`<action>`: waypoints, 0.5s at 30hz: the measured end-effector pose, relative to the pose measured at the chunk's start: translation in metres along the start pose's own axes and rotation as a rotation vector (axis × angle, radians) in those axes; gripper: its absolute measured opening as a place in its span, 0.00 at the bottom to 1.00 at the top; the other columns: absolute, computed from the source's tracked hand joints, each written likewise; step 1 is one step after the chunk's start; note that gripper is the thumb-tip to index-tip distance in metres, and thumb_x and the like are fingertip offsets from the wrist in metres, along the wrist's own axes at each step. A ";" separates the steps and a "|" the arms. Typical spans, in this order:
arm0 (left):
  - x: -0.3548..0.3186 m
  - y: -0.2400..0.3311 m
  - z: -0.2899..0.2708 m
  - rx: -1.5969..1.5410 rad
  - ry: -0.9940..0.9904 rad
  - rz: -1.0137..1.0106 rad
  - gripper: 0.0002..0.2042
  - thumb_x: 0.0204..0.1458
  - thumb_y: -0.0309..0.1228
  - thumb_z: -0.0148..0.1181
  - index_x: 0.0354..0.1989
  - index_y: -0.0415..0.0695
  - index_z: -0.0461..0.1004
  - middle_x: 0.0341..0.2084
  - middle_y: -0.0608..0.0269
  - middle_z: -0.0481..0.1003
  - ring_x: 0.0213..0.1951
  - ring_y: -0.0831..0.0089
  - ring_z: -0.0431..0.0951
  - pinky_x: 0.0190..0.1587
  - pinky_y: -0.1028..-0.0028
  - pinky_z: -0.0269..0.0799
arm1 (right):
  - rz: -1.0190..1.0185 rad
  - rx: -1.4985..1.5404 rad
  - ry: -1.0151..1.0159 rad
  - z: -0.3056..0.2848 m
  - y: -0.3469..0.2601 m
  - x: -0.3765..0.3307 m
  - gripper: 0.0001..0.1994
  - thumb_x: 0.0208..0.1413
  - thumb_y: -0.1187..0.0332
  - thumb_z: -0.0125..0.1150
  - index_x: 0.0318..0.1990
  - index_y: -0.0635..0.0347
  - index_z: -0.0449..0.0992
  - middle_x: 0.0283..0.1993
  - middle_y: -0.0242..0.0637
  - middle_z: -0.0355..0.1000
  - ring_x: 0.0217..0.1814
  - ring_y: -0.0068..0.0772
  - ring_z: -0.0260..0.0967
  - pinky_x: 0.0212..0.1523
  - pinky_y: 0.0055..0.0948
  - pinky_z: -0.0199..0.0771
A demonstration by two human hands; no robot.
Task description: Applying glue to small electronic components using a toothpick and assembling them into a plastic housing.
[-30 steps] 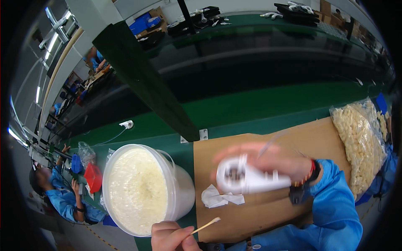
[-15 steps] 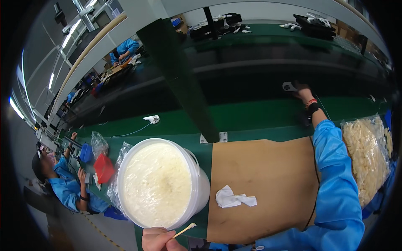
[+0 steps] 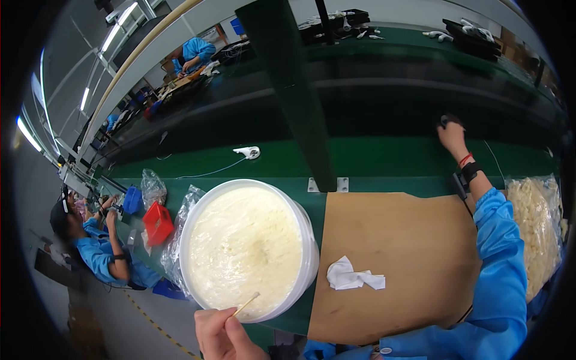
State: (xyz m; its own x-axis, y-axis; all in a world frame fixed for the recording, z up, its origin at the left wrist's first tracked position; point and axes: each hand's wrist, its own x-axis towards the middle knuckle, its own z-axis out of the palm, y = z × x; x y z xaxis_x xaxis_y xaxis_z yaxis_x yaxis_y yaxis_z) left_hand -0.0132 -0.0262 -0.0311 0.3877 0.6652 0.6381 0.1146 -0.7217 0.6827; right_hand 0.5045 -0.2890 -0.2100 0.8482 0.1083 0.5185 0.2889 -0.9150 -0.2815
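Note:
My left hand (image 3: 223, 337) is closed in a pinch on a cotton swab (image 3: 246, 303), a thin wooden stick with a whitish tip. The swab's tip is over the near part of a white bucket (image 3: 313, 252) filled with pale cream-coloured paste (image 3: 240, 240). Whether it touches the paste I cannot tell. My right hand (image 3: 452, 139) is stretched far forward to the dark conveyor belt (image 3: 384, 114). Its fingers are curled around something small and dark, too unclear to name. A black band and a red cord circle that wrist.
A crumpled white cloth (image 3: 351, 275) lies on brown cardboard (image 3: 402, 240). Beyond the bucket rests a white corded part (image 3: 249, 152). A green post (image 3: 300, 102) rises ahead. At right is a bag of pale pieces (image 3: 534, 234); at left, a red bin (image 3: 158, 223) and a co-worker (image 3: 99, 252).
The view has shifted, so the bench sits further right. The swab's tip has moved from the bucket's near edge to above the paste. The pale round part at my right fingers no longer shows.

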 end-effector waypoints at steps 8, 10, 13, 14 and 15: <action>0.003 -0.010 -0.010 0.077 -0.033 0.070 0.04 0.50 0.14 0.52 0.32 0.31 0.72 0.28 0.55 0.71 0.32 0.68 0.69 0.37 0.74 0.64 | -0.232 0.469 -0.389 0.019 -0.173 -0.051 0.29 0.56 0.61 0.58 0.59 0.73 0.61 0.60 0.59 0.61 0.64 0.54 0.59 0.63 0.38 0.60; 0.006 -0.010 -0.013 0.118 -0.028 0.106 0.04 0.49 0.14 0.53 0.31 0.31 0.73 0.27 0.54 0.71 0.31 0.67 0.69 0.36 0.74 0.65 | -0.229 0.494 -0.439 0.024 -0.202 -0.059 0.29 0.57 0.61 0.56 0.60 0.73 0.59 0.61 0.59 0.61 0.65 0.53 0.58 0.64 0.37 0.60; 0.009 -0.014 -0.018 0.168 -0.025 0.148 0.04 0.48 0.13 0.54 0.31 0.31 0.74 0.27 0.55 0.71 0.31 0.66 0.69 0.36 0.73 0.65 | -0.244 0.545 -0.447 0.038 -0.230 -0.064 0.30 0.56 0.60 0.56 0.60 0.73 0.60 0.60 0.59 0.61 0.64 0.54 0.59 0.63 0.37 0.60; 0.009 -0.015 -0.019 0.174 -0.022 0.146 0.04 0.47 0.13 0.55 0.31 0.31 0.74 0.26 0.55 0.71 0.31 0.66 0.69 0.36 0.73 0.65 | -0.243 0.563 -0.454 0.042 -0.237 -0.064 0.30 0.56 0.60 0.56 0.60 0.72 0.60 0.60 0.59 0.61 0.64 0.54 0.59 0.63 0.37 0.60; 0.009 -0.016 -0.020 0.174 -0.019 0.146 0.04 0.47 0.13 0.55 0.31 0.32 0.74 0.26 0.55 0.71 0.31 0.66 0.69 0.35 0.73 0.65 | -0.234 0.583 -0.441 0.048 -0.242 -0.063 0.29 0.56 0.59 0.57 0.60 0.71 0.61 0.58 0.58 0.64 0.62 0.53 0.61 0.62 0.38 0.62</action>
State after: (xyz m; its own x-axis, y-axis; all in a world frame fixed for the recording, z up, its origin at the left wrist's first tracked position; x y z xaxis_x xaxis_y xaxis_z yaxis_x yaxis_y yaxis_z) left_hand -0.0298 -0.0053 -0.0295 0.4284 0.5488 0.7178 0.2115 -0.8333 0.5108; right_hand 0.4023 -0.0561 -0.2133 0.7991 0.5314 0.2812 0.5667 -0.5095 -0.6475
